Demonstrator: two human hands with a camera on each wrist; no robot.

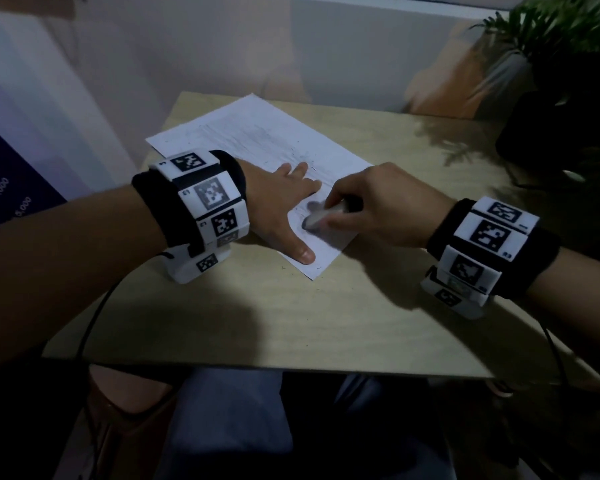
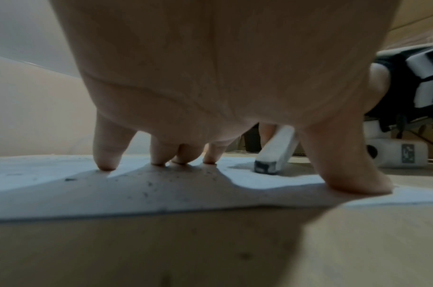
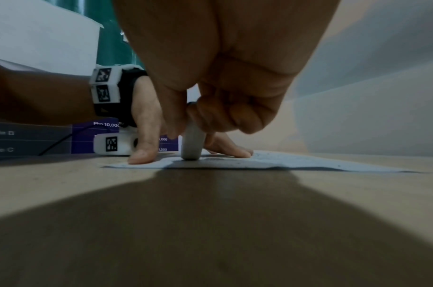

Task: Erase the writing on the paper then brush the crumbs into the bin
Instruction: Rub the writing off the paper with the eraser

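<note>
Erase step in progress, we judge; the brushing is not started.

Paper (image 1: 257, 140) lies flat on the worktop (image 1: 291, 323), long axis running from far-left to near-right. Our left hand (image 1: 278, 199) is spread flat on its near end, fingers straight, tips and thumb pressing the sheet down, holding nothing.

Right hand (image 1: 378, 202) has its grip clamped on the eraser (image 1: 317, 218): thumb and fingers curled round the upper part. The eraser is a white block, tilted, dirty tip down on the paper, sitting between the left thumb (image 2: 353, 174) and the left fingers (image 2: 107, 155). So the working spot is just ahead of the right grip, toward the left hand, at the near-right corner of the sheet.

Key relation: faint grey pencil marks run up the sheet's middle, away from us and to the left of the eraser. We'd expect the strokes to work up along the sheet's long axis. The right hand is on it; the left hand sits in that path and would need to shift to clear it.

Dark crumbs (image 2: 146, 186) are scattered on the paper under the left palm.

No bin is in view in any picture, so we cannot tell which way to sweep. A potted plant (image 1: 561, 46) stands at the far right of the worktop, well apart from the paper.
</note>
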